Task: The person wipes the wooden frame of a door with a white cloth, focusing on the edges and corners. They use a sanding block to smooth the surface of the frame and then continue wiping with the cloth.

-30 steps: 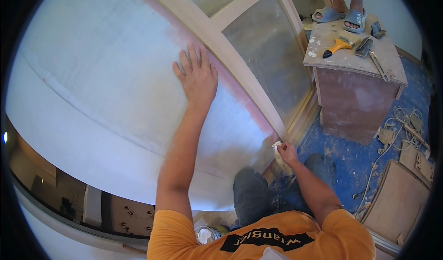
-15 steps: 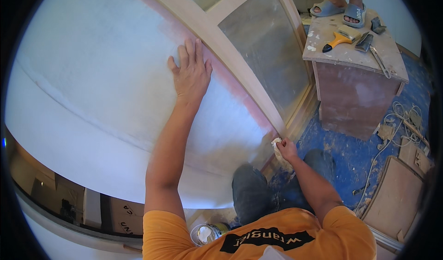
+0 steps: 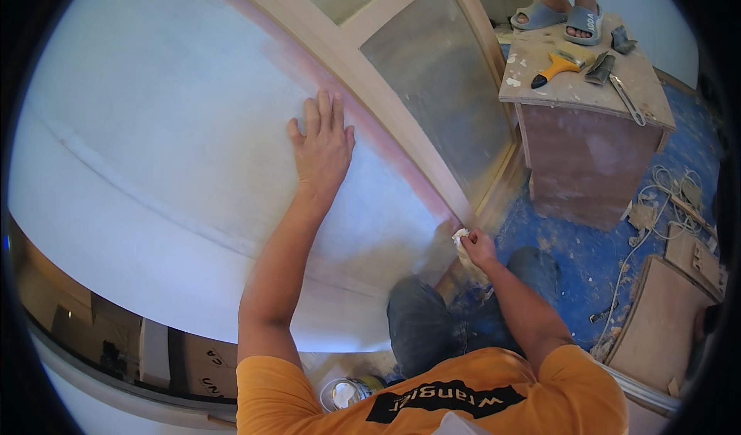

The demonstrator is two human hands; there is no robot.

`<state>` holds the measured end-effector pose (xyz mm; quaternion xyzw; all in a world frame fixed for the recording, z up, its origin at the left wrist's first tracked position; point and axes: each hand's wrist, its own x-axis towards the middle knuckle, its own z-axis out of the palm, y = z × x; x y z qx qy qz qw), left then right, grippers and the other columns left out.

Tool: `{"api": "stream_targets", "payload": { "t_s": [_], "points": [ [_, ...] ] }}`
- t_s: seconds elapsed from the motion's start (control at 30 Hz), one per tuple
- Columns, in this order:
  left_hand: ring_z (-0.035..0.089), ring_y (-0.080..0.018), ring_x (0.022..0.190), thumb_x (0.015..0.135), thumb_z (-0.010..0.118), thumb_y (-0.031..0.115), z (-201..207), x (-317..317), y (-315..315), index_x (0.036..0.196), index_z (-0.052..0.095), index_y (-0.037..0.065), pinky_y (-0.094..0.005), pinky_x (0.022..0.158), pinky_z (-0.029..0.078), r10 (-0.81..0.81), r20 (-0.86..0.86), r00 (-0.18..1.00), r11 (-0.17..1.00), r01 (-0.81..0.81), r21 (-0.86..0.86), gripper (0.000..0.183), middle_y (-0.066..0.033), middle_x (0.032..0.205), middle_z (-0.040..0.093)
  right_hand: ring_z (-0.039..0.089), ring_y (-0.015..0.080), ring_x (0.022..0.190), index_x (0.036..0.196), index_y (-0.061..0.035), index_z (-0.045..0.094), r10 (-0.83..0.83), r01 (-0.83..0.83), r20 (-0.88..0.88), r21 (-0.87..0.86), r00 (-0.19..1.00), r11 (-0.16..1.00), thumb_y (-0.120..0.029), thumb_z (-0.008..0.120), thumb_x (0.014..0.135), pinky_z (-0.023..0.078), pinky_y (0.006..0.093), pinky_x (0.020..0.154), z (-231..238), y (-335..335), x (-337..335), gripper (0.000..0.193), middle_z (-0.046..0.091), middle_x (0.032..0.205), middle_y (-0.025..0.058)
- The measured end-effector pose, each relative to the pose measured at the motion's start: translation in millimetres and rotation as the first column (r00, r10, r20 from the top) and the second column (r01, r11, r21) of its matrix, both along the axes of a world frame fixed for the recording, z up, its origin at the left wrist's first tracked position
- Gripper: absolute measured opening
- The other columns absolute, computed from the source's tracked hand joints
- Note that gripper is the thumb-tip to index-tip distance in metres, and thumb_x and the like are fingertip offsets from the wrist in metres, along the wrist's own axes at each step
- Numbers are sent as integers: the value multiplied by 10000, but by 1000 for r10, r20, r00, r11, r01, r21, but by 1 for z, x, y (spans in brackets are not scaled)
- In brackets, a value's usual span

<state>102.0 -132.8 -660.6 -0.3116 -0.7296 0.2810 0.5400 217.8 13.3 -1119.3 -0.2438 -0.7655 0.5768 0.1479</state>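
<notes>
My left hand (image 3: 322,148) rests palm-down on a white wall panel (image 3: 193,126), fingers spread, with the fingertips near a pinkish band (image 3: 397,163) along the panel's edge. That band borders a pale wooden frame (image 3: 424,157) holding a cloudy glass pane (image 3: 440,72). At the frame's lower end, my right hand (image 3: 482,250) is closed on a crumpled whitish rag (image 3: 461,238), held against the corner where panel and frame meet. Whether the rag is cloth or paper is not clear.
A wooden box (image 3: 590,157) stands at the right, bearing a yellow-handled paintbrush (image 3: 557,68), scrapers and a cutter knife (image 3: 627,99). Another person's sandalled feet (image 3: 583,22) are on it. Cable (image 3: 656,203) and boards (image 3: 656,311) lie on the blue floor. A container (image 3: 345,392) stands beside me.
My left hand has slid a little down the panel, toward me. My right hand stays at the frame's lower end with the rag. The view has shifted slightly.
</notes>
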Motion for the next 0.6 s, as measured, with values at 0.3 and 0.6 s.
{"api": "stream_targets", "payload": {
  "t_s": [0.3,0.6],
  "points": [
    [390,-263,1426,953,658,463,17,-20,22,1546,480,87,-570,1106,274,-29,-40,999,993,33,117,724,-97,1586,440,662,360,769,873,-18,630,38,-38,-4,0,999,999,-403,773,884,512,457,723,6,-12,6,411,673,798,169],
    [433,-336,1399,967,665,385,23,-14,10,1487,547,121,-583,1061,323,-226,72,971,957,208,199,594,-129,1576,463,639,315,741,881,-22,628,45,-46,-46,-21,998,999,-376,777,895,507,426,715,4,-10,-1,385,663,789,154]
  ]
}}
